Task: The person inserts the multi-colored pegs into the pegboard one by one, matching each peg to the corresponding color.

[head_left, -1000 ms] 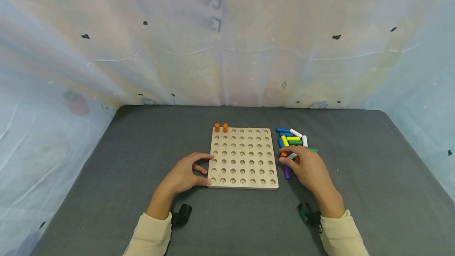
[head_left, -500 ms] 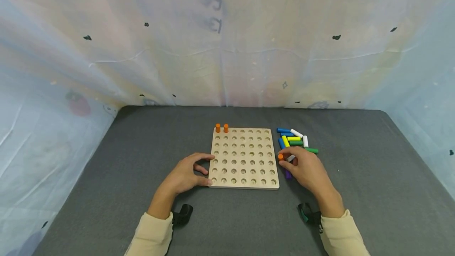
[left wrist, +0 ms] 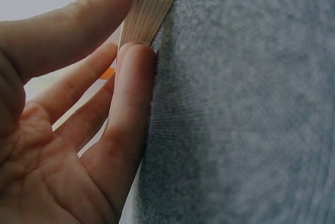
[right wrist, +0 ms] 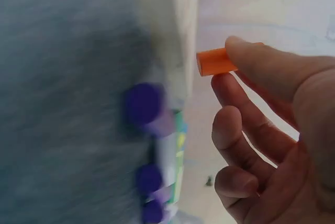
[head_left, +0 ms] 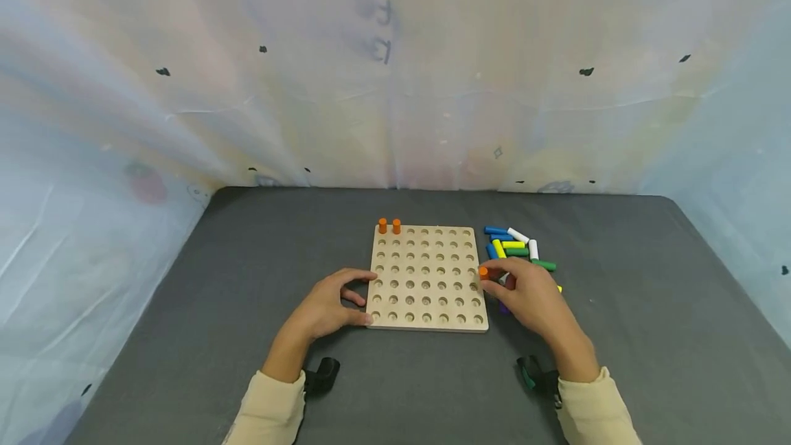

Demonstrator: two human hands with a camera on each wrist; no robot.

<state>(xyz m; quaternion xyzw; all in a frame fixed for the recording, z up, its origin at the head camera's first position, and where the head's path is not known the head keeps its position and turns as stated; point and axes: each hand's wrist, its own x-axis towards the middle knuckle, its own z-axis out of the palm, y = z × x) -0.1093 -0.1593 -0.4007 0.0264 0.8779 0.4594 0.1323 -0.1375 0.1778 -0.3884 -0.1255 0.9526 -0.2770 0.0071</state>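
Pegboard (head_left: 417, 277) looks like pale, smooth, matt wood, layered grain lines showing along the edge. Held orange peg (right wrist: 213, 63) is smooth, kinda satin, can't tell what's underneath. Tabletop (head_left: 420, 390) reads as matt grey woven cloth, and the curtain (head_left: 395, 122) at 12 o'clock seems thin, creased, plasticky, slightly shiny.
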